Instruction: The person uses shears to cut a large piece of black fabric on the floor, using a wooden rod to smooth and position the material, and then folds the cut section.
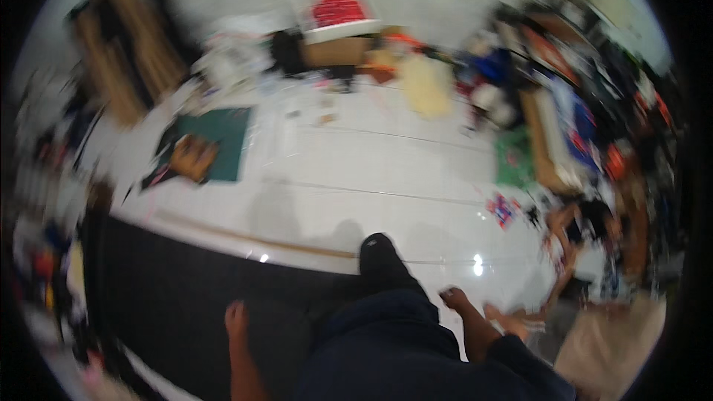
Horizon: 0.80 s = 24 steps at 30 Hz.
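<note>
My left hand [235, 318] hangs above a wide black cloth or sheet [174, 282] spread at the lower left. Its fingers look curled in, and I see nothing in them. My right hand [454, 298] is over the white tiled floor, right of my dark-clothed leg [382, 263]. Its fingers are also bent inward, with no object visible in them. Blur softens both hands. A long thin wooden strip [297, 244] lies along the far edge of the black sheet.
At the left, a green mat [230, 141] carries a brown piece [194, 157]. By the far wall, a white box [338, 29] with red contents stands on a brown carton [336, 52]. Piled goods [564, 104] crowd the right; a beige sack-like thing [613, 345] is at lower right.
</note>
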### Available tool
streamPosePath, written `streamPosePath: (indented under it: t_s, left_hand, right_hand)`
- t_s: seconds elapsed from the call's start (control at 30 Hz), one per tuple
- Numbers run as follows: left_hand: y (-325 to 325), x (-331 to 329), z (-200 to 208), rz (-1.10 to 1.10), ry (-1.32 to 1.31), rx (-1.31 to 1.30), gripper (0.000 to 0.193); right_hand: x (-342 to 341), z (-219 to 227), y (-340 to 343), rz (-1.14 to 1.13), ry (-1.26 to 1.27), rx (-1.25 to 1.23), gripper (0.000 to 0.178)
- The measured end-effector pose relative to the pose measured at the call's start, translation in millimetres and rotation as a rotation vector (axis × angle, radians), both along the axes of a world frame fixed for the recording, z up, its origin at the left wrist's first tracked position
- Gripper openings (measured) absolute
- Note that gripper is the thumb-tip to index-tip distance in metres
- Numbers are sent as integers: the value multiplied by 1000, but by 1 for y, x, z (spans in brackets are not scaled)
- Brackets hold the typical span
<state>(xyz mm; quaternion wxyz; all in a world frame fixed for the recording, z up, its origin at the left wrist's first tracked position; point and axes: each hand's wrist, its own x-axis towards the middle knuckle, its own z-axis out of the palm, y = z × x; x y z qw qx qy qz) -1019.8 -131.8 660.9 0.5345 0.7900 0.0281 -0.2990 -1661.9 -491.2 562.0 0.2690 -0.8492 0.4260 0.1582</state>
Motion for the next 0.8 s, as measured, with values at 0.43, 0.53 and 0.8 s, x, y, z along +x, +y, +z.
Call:
streamPosePath:
  t_s: [0.43,0.53,0.8]
  left_hand:
    - [-60,76,-22,463,426,378,27]
    - [-98,71,-56,505,609,195,28]
    - [-102,137,-63,592,633,410,33]
  right_hand:
    - [358,-24,-368,-508,125,628,27]
    - [532,12,-626,270,-399,-249,17]
    - [1128,159,-476,323,-823,164,23]
